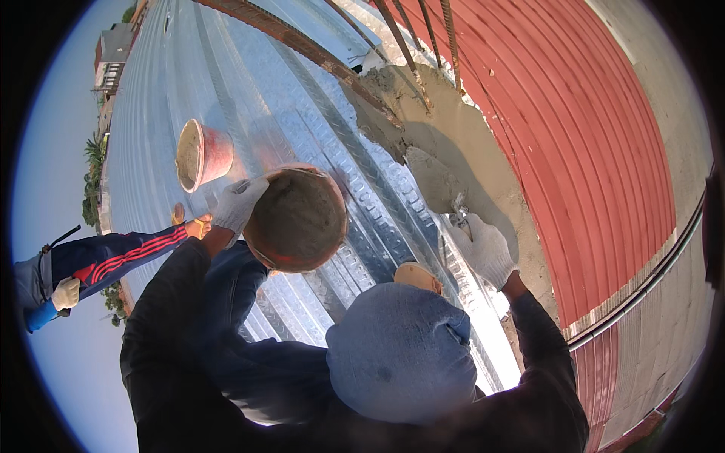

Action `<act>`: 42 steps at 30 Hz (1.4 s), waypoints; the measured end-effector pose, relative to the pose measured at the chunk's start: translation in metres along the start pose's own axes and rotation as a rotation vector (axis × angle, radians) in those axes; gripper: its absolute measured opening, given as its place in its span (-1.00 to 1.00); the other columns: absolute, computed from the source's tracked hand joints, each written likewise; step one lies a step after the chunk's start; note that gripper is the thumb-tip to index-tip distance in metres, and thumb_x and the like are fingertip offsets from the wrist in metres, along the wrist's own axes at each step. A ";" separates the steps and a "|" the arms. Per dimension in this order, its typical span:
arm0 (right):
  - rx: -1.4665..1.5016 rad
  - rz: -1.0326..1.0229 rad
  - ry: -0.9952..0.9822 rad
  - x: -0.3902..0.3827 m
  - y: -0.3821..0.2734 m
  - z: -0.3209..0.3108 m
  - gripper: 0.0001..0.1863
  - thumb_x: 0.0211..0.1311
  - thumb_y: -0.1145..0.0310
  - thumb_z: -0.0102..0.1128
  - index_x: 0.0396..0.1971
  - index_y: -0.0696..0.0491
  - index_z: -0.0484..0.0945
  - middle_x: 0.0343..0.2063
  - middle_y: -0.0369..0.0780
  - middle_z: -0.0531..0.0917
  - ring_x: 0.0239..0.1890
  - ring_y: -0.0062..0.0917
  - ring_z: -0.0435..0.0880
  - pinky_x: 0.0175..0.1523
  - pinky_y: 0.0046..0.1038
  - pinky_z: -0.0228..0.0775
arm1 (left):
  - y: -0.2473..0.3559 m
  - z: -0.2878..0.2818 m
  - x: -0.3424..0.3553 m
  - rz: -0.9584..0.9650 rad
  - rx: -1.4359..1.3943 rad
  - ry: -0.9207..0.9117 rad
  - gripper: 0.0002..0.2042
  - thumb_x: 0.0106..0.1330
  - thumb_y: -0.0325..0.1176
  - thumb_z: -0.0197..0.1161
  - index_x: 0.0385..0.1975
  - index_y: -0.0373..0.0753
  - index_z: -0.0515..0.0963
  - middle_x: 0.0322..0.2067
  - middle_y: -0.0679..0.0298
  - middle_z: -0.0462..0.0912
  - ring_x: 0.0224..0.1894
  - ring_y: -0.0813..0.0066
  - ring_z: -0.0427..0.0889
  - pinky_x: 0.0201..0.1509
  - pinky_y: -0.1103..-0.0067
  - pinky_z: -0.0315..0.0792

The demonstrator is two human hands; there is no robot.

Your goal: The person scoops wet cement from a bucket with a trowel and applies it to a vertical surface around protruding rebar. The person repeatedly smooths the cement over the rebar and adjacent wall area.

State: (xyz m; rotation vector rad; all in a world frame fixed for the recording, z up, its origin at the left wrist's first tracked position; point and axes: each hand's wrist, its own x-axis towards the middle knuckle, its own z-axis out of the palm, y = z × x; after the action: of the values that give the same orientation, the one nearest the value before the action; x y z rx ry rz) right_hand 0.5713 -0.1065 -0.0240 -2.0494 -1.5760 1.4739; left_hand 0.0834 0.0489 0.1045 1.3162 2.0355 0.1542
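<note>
My left hand (240, 204), in a whitish work glove, is closed on the rim of a round reddish bucket (341, 198). The bucket is tipped so that its mouth shows, with grey mortar (298, 226) inside. My right hand (484, 251), also gloved, grips a trowel, its fingers wrapped round the handle. The trowel's blade (433, 180) lies against wet grey mortar (461, 143) along the foot of a red corrugated wall. Mortar coats much of the blade, so its outline is partly hard to make out.
A second pink bucket (217, 155) stands on the ribbed metal decking (166, 98). Rusty rebar (404, 53) rises from the mortar at the far side. The red corrugated wall (581, 136) bounds the right. At left, another person's leg (124, 257) and gloved hand (66, 293) show.
</note>
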 end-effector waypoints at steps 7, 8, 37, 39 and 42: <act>-0.090 -0.110 0.013 0.004 -0.006 -0.009 -0.59 0.54 0.08 0.33 -0.22 0.20 0.58 -0.46 0.08 0.73 -0.33 0.11 0.78 -0.18 0.06 0.54 | 0.005 -0.028 0.017 -0.064 0.015 -0.270 -0.47 0.54 0.09 0.43 0.16 -0.31 0.82 -0.05 0.23 0.87 0.03 0.54 0.75 0.17 0.50 0.63; -0.106 -0.102 0.017 0.006 -0.007 -0.014 -0.61 0.54 0.10 0.34 -0.21 0.19 0.58 -0.48 0.07 0.72 -0.34 0.11 0.77 -0.19 0.06 0.54 | -0.002 -0.029 0.027 -0.073 0.000 -0.312 -0.46 0.53 0.10 0.44 0.17 -0.29 0.82 -0.06 0.22 0.88 0.01 0.53 0.76 0.15 0.49 0.64; -0.067 -0.074 0.070 0.040 -0.203 0.101 -0.49 0.73 0.26 0.08 0.44 0.30 0.45 -0.36 -0.15 0.67 -0.36 -0.44 0.67 -0.25 -0.35 0.57 | -0.140 -0.025 0.212 0.216 -0.625 -0.239 -0.51 0.67 0.02 0.17 0.13 -0.36 0.69 -0.03 0.01 0.81 0.05 0.10 0.80 0.15 0.23 0.61; 0.126 -0.014 0.170 0.029 -0.243 0.118 -0.55 0.76 0.06 0.11 -0.02 0.23 0.60 -0.47 -0.19 0.61 -0.42 -0.49 0.63 -0.44 -0.44 0.48 | -0.195 0.018 0.216 0.325 -0.547 -0.176 -0.54 0.68 -0.03 0.16 0.17 -0.36 0.67 0.02 -0.03 0.81 0.08 0.09 0.81 0.17 0.23 0.61; 0.331 0.353 -0.085 0.032 -0.249 0.145 -0.54 0.73 -0.01 0.16 -0.19 0.14 0.55 -0.47 -0.17 0.60 -0.48 -0.48 0.60 -0.49 -0.44 0.47 | -0.345 0.083 0.145 0.822 0.318 0.509 -0.57 0.69 -0.10 0.16 0.24 -0.36 0.64 0.08 -0.08 0.79 0.13 0.08 0.82 0.20 0.23 0.63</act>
State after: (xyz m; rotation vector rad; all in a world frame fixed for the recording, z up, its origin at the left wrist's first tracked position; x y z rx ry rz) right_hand 0.2984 -0.0330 0.0431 -2.1585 -0.9384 1.8161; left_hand -0.1619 -0.0162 -0.1833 2.4653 1.8081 0.6024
